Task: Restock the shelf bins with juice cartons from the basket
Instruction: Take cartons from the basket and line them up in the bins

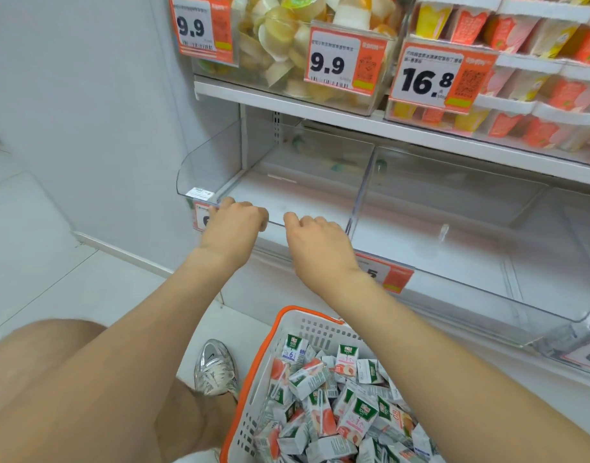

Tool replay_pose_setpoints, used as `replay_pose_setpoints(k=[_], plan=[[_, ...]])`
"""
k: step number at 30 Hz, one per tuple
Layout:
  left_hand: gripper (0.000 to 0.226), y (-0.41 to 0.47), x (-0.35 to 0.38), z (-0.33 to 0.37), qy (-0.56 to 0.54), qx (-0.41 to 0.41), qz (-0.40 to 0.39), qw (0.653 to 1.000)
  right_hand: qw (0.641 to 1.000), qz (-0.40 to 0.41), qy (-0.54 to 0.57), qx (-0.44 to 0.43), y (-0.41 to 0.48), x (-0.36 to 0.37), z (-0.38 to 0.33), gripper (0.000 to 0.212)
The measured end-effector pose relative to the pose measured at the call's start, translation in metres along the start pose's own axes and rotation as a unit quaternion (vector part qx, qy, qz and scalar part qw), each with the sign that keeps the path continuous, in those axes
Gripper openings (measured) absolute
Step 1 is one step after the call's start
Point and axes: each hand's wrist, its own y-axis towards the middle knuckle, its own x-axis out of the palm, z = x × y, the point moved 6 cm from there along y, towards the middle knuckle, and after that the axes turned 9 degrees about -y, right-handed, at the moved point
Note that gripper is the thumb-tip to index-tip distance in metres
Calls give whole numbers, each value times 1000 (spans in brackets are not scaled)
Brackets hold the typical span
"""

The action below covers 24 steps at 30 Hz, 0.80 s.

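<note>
Two hands are set on the front lip of one clear shelf bin. The left hand has its fingers curled over the lip at the bin's outer corner. The right hand is just beside it, not touching it, and is curled over the same lip nearer the divider. The fingertips of both are hidden behind the knuckles, so the depth of the grip cannot be told. To the right of the right hand lies a second clear bin. Below the right forearm, nearer the person than either hand, stands the basket, white mesh with an orange rim. The juice cartons lie loose and jumbled inside it, well apart from both hands. Below the left hand, just left of the basket, is a silver laced shoe on the pale floor. An orange price tag shows below the right wrist. Above the hands, the upper shelf carries a clear tub of jelly cups and stacked orange and yellow packs.
</note>
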Motion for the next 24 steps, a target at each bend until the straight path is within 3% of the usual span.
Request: replay_pose_setpoints(k=[2, 6, 13, 24], plan=[[63, 3, 0, -4, -22, 7, 7, 1000, 999, -41, -13, 15, 8, 3, 2, 47], [65, 6, -1, -4, -36, 22, 25, 999, 998, -44, -16, 36, 14, 2, 9, 32], [63, 4, 1, -7, -43, 15, 5, 999, 996, -67, -6, 52, 11, 3, -4, 51], [56, -15, -3, 14, -26, 24, -57, 998, 993, -81, -17, 86, -6, 8, -8, 24]])
